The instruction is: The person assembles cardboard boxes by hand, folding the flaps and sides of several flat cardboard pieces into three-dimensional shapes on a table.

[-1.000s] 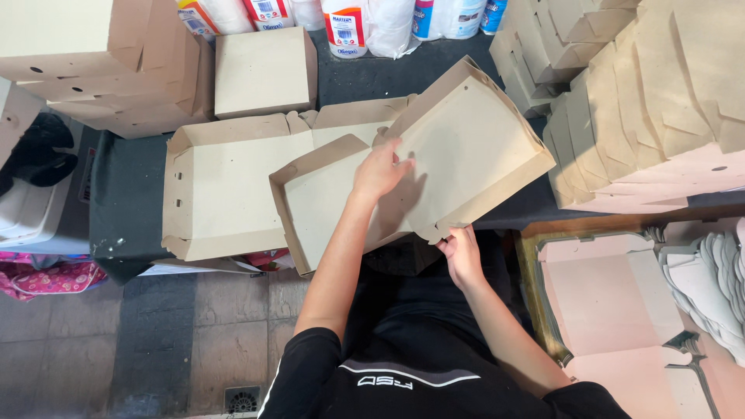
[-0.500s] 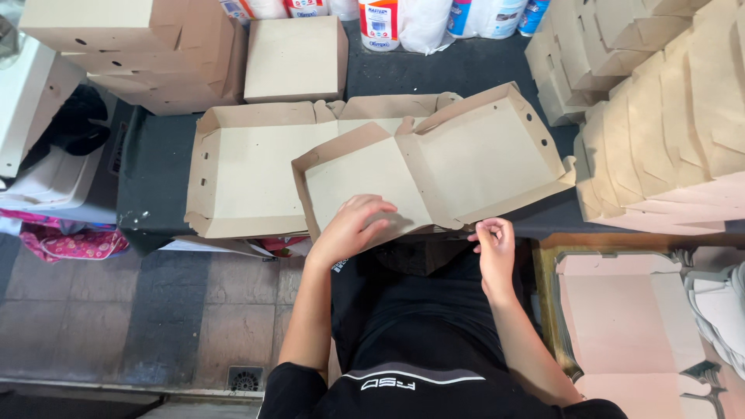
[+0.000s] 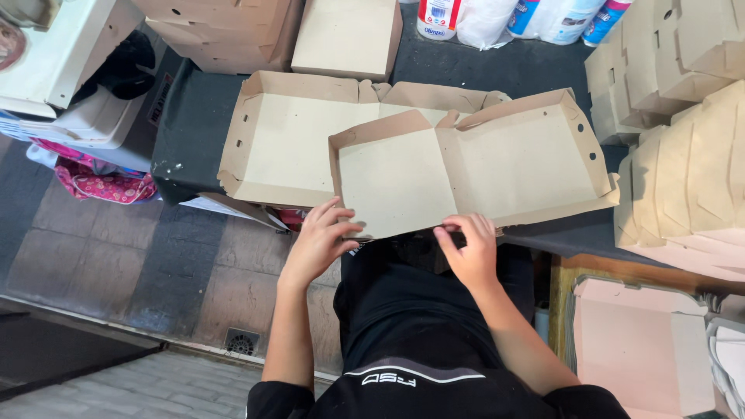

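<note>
The left hand [image 3: 322, 240] has its fingers spread and bent, fingertips touching the near edge of an unfolded cardboard box [image 3: 466, 174], at its left half. The right hand [image 3: 469, 248] pinches the same near edge a little further right, thumb and fingers closed on the cardboard flap. The box lies open and flat-bottomed, two joined halves with raised side walls, resting at the near edge of the counter [image 3: 190, 116] and overhanging it toward the person's lap. Its right half tilts up slightly, with small round holes in the far right wall.

Just behind it, partly covered by it, lies a second open box [image 3: 287, 140] of the same brown cardboard, nearer the counter's left edge. At the far edge stands a closed box [image 3: 349, 35], and beside that, toward the far left corner, a stack of folded boxes [image 3: 225, 27]. Along the right edge rise tall piles of folded boxes [image 3: 683, 140]. White plastic bottles [image 3: 535, 19] stand at the far edge. Left of the counter sits a white container [image 3: 70, 70], with pink fabric [image 3: 101, 182] beneath it.
</note>
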